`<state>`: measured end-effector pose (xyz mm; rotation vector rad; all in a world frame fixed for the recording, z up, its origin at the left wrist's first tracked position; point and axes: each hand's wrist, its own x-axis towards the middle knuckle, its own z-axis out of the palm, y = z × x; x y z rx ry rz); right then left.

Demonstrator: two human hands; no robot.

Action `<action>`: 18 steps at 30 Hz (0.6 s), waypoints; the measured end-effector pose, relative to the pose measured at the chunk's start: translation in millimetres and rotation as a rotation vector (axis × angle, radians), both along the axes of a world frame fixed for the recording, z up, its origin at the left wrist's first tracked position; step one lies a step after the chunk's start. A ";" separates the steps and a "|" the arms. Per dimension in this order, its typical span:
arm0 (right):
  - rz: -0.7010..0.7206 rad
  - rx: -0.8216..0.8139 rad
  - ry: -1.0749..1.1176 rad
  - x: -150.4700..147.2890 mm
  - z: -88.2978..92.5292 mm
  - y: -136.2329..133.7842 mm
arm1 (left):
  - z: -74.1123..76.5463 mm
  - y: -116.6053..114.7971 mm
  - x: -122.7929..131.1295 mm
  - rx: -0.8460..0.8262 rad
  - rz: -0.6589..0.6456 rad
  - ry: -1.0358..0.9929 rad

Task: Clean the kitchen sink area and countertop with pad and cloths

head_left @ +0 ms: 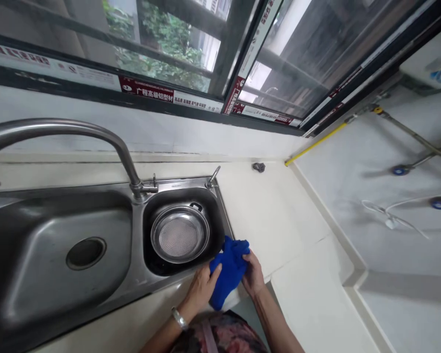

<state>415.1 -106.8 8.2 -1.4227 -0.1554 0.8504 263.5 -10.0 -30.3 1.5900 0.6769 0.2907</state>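
Note:
A crumpled blue cloth [229,269] hangs between my two hands at the counter's front edge, just right of the small sink bowl. My left hand [202,287] is closed on the cloth's left side, with the thumb lying over it. On the right side, my right hand [254,272] pinches the cloth's edge, and part of its fingers is hidden behind the fabric. Left of the cloth, a round metal strainer basket [180,234] with a perforated-looking bottom sits inside the small sink bowl [147,245].
A curved faucet [77,126] arches over the large sink bowl [55,230] at left. A small spout [213,177] stands at the sink's back right corner. A dark scouring pad [258,167] lies on the white counter [279,211]. Pipes and valves [400,170] line the right wall.

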 end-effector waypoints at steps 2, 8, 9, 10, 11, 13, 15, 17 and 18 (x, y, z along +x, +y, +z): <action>-0.012 -0.084 -0.169 9.8 1.4 -7.2 | 7.8 8.3 0.2 0.036 -0.029 -0.028; -0.184 -0.424 -0.765 57.5 24.0 -38.5 | 39.4 4.6 5.7 0.033 -0.130 -0.078; -0.236 -0.493 -0.816 66.4 30.7 -43.3 | 43.0 -0.7 10.4 0.018 -0.132 -0.084; -0.293 -0.566 -0.853 75.9 37.9 -47.9 | 46.1 -6.4 15.8 -0.001 -0.141 -0.089; -0.346 -0.639 -0.877 86.1 45.0 -52.4 | 48.5 -11.9 21.2 -0.026 -0.158 -0.088; -0.427 -0.760 -0.899 109.8 56.4 -61.6 | 51.3 -20.6 30.1 -0.097 -0.215 -0.083; -0.442 -0.830 -0.918 136.3 58.8 -69.9 | 50.4 -24.9 33.7 -0.198 -0.263 -0.105; -0.337 -0.858 -0.985 160.1 46.5 -75.1 | 45.5 -24.6 31.6 -0.294 -0.264 -0.133; -0.242 -0.862 -1.049 168.5 34.2 -76.1 | 42.0 -23.1 28.8 -0.326 -0.241 -0.132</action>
